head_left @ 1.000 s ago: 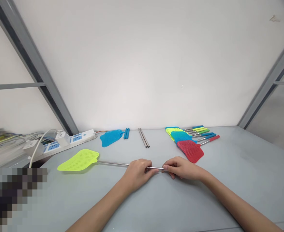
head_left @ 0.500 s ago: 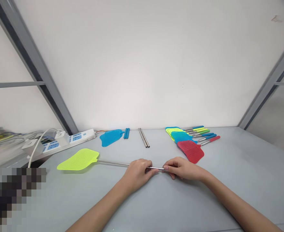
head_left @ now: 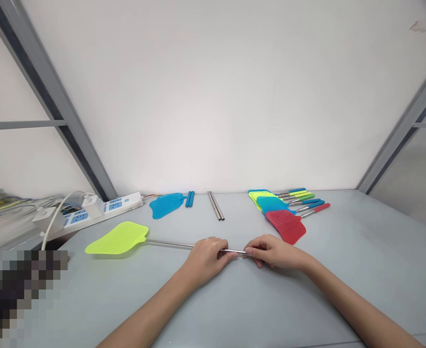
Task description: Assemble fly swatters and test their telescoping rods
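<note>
I have the grey bench (head_left: 387, 251) spread out below me, and the yellow-green swatter (head_left: 122, 239) held across its middle, head toward the left edge and seemingly just off the surface. A pile of swatters (head_left: 272, 205) lies near the back edge, toward the right corner. My left hand (head_left: 208, 258) is curled over the metal rod (head_left: 169, 243); my right hand (head_left: 271, 252) pinches the rod's far end, though I can't tell what those fingers hide. If the hands twisted out of line, I'd worry about the rod bending or slipping and the loose head swinging down. Along the back edge sit a blue head (head_left: 167, 206), two metal tubes (head_left: 216, 207) and two blue grips (head_left: 191, 199); being round, tubes and grips could roll if knocked.
</note>
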`<state>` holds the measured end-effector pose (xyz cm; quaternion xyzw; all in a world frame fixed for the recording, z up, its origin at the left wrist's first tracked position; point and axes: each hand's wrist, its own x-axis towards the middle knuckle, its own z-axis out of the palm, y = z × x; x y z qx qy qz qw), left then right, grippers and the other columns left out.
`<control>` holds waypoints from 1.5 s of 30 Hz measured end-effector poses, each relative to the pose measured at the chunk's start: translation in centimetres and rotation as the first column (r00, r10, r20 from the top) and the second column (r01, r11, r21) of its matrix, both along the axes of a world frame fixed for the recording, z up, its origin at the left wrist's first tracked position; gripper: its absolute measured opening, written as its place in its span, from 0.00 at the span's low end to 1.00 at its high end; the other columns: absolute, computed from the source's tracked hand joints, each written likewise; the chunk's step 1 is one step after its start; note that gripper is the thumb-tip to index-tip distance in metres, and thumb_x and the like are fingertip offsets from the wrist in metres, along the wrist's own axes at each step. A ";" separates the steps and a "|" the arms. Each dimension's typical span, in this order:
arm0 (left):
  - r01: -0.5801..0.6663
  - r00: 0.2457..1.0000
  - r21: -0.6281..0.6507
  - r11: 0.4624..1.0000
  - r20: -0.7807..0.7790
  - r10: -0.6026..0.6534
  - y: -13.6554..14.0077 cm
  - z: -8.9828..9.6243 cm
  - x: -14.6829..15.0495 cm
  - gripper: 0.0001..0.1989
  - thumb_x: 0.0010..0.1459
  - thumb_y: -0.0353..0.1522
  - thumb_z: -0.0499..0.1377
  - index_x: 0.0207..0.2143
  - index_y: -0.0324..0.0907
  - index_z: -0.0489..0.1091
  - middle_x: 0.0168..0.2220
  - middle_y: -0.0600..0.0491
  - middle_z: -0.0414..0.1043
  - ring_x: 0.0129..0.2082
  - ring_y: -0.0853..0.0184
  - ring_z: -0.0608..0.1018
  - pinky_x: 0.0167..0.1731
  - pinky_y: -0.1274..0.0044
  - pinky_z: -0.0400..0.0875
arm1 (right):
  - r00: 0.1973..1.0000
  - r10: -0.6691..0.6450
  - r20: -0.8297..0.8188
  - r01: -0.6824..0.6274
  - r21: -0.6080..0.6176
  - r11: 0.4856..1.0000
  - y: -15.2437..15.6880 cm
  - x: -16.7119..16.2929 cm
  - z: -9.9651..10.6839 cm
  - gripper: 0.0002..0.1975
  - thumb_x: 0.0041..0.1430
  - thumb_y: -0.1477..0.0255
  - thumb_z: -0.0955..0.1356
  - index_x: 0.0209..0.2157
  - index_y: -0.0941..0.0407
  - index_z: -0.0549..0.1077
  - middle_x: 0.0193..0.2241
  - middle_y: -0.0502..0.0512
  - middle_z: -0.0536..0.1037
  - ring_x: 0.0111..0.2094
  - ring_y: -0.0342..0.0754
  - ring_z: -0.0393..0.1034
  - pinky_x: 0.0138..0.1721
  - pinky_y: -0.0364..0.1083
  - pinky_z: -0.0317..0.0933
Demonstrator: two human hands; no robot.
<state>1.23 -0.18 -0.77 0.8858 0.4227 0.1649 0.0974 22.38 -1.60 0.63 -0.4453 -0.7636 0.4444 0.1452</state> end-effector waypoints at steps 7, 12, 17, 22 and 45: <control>0.003 1.000 -0.003 1.000 0.010 -0.003 0.0 0.1 0.0 0.20 0.56 0.45 0.45 0.21 0.41 0.60 0.21 0.56 0.64 0.23 0.71 0.65 0.21 0.80 0.51 | 1.000 -0.012 -0.007 0.012 -0.009 1.000 -0.1 0.1 0.0 0.18 0.57 0.60 0.57 0.28 0.58 0.68 0.20 0.48 0.67 0.17 0.38 0.53 0.19 0.38 0.50; -0.005 1.000 -0.002 1.000 0.013 0.005 0.0 0.0 0.0 0.19 0.56 0.45 0.46 0.20 0.41 0.59 0.21 0.57 0.63 0.22 0.72 0.64 0.21 0.80 0.51 | 1.000 -0.030 0.005 0.030 -0.016 0.999 -0.1 0.0 0.2 0.19 0.56 0.59 0.57 0.30 0.59 0.69 0.20 0.49 0.67 0.17 0.38 0.53 0.19 0.38 0.50; -0.004 1.000 -0.006 1.000 0.014 0.004 0.0 0.1 0.0 0.19 0.55 0.45 0.46 0.20 0.41 0.60 0.21 0.56 0.63 0.22 0.72 0.64 0.21 0.79 0.51 | 0.999 -0.036 0.012 0.036 -0.022 0.999 -0.1 -0.1 0.1 0.20 0.57 0.59 0.57 0.31 0.59 0.70 0.20 0.49 0.68 0.17 0.38 0.53 0.18 0.38 0.49; -0.008 1.000 -0.008 1.000 0.016 0.008 -0.1 0.2 0.0 0.19 0.55 0.44 0.46 0.20 0.41 0.60 0.21 0.56 0.63 0.22 0.72 0.65 0.21 0.79 0.52 | 0.999 -0.033 0.012 0.033 -0.022 0.999 -0.1 0.0 0.1 0.20 0.56 0.59 0.57 0.31 0.59 0.70 0.20 0.49 0.68 0.17 0.38 0.53 0.18 0.38 0.49; -0.012 1.000 -0.011 1.000 -0.008 0.012 -0.1 0.4 0.0 0.19 0.56 0.44 0.46 0.20 0.41 0.59 0.21 0.56 0.64 0.23 0.71 0.65 0.21 0.80 0.51 | 0.999 -0.045 0.030 0.045 -0.016 0.999 -0.1 -0.1 0.0 0.19 0.56 0.59 0.57 0.31 0.59 0.70 0.20 0.49 0.68 0.18 0.38 0.54 0.19 0.38 0.50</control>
